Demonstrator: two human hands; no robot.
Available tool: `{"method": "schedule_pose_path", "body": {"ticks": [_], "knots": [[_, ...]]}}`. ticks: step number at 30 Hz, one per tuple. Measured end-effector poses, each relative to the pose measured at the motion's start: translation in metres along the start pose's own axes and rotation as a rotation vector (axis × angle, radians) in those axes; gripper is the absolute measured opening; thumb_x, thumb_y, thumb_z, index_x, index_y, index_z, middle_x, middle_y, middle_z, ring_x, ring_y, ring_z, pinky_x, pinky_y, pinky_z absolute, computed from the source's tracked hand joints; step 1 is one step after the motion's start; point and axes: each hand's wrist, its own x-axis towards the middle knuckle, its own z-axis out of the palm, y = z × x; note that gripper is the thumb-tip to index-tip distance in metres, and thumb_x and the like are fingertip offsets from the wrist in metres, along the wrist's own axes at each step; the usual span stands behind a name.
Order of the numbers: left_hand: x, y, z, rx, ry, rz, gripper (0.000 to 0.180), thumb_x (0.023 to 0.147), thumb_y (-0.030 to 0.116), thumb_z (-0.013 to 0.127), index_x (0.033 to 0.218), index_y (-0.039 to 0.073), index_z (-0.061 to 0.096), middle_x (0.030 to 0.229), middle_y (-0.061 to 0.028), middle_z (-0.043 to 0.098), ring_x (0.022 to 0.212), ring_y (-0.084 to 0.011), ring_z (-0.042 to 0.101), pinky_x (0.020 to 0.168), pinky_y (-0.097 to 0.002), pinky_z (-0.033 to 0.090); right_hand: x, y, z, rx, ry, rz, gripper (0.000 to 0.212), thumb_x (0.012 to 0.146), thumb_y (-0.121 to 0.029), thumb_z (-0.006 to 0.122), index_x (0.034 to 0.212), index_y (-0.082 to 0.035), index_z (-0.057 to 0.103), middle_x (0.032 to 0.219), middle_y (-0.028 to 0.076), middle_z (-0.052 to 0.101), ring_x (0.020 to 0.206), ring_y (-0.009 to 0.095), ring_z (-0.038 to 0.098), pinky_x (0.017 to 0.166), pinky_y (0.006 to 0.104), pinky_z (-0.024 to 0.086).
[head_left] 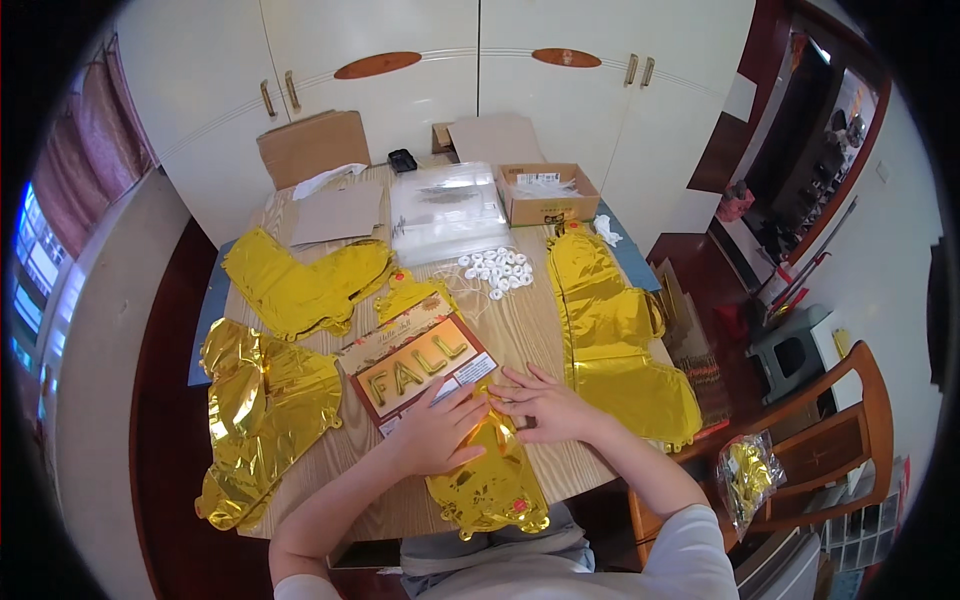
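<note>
A gold foil balloon [490, 480] lies flat in front of me, its near end overhanging the table's front edge. On its upper part rests my left hand [442, 432], fingers stretched out over the foil and the lower edge of a printed card [415, 362]. The card, orange with a dark red border and pictured gold letters, lies tilted on the table and covers part of the gold foil beyond it. My right hand [548, 408] is spread flat at the balloon's right side, its fingertips close to the card's lower right corner. Neither hand grips anything visible.
More gold foil balloons lie at the far left [305, 280], near left [265, 420] and right [620, 345]. Small white ribbon rolls [497, 270] sit mid-table, before clear plastic bags [448, 215] and a cardboard box [548, 197]. A wooden chair [830, 455] with a bagged gold balloon [752, 475] stands right.
</note>
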Motion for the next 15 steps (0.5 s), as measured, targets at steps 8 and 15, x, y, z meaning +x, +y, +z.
{"method": "schedule_pose_path", "body": {"ticks": [8, 15], "knots": [[0.024, -0.012, 0.007, 0.06, 0.08, -0.051, 0.062, 0.09, 0.052, 0.054, 0.126, 0.002, 0.058, 0.131, -0.0107, 0.059, 0.129, -0.0243, 0.048, 0.113, -0.0536, 0.023, -0.002, 0.0, 0.002, -0.007, 0.008, 0.003, 0.063, 0.077, -0.039, 0.07, 0.135, -0.02, 0.056, 0.151, 0.0, 0.041, 0.145, 0.028, 0.026, 0.117, 0.0541, 0.016], [0.042, -0.021, 0.005, 0.135, 0.058, -0.157, 0.063, 0.092, 0.053, 0.05, 0.126, 0.0, 0.057, 0.129, -0.011, 0.06, 0.126, -0.024, 0.049, 0.112, -0.0532, 0.024, -0.002, -0.002, -0.003, -0.035, -0.035, 0.003, 0.062, 0.078, -0.04, 0.07, 0.135, -0.019, 0.056, 0.15, 0.001, 0.041, 0.145, 0.028, 0.026, 0.118, 0.054, 0.016]]}}
